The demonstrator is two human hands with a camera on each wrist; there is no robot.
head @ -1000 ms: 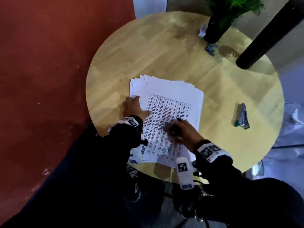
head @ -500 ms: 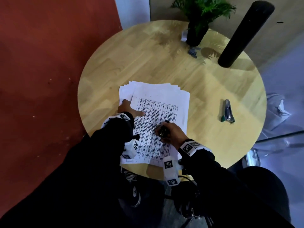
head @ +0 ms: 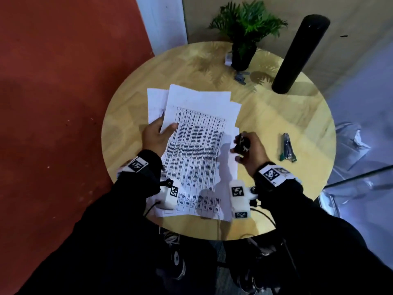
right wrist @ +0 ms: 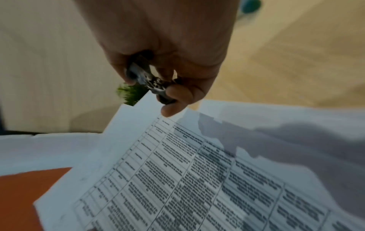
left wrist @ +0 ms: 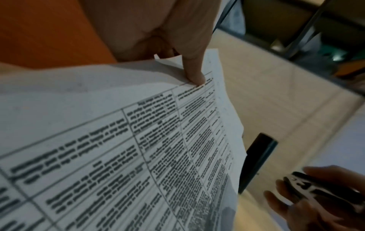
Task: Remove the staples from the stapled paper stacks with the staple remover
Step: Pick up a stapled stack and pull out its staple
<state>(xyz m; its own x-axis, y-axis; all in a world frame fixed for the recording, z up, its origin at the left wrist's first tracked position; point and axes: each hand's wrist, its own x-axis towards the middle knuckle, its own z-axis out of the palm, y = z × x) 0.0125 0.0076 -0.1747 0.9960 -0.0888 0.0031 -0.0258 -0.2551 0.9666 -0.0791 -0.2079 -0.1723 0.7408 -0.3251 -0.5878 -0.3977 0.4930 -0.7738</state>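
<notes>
A printed paper stack (head: 197, 145) lies toward the near edge of the round wooden table (head: 276, 116), with more white sheets (head: 154, 101) under it. My left hand (head: 159, 135) pinches the top stack at its left edge, thumb on the printed side, and that edge is raised off the sheets below. In the left wrist view the thumb (left wrist: 194, 76) presses on the top sheet (left wrist: 118, 140). My right hand (head: 253, 154) grips the black and metal staple remover (head: 242, 143) just off the stack's right edge, above the table. In the right wrist view the staple remover (right wrist: 150, 81) hangs over the paper's corner (right wrist: 138, 112). No staple is visible.
A grey stapler (head: 287, 147) lies on the table to the right of my right hand. At the far side stand a potted plant (head: 244, 50) and a black cylinder (head: 297, 54), with a small grey object (head: 240, 77) near the pot. A red wall is on the left.
My right hand has come off the page and moved right with the staple remover. My left hand has gone from resting on the papers to pinching and raising the top stack.
</notes>
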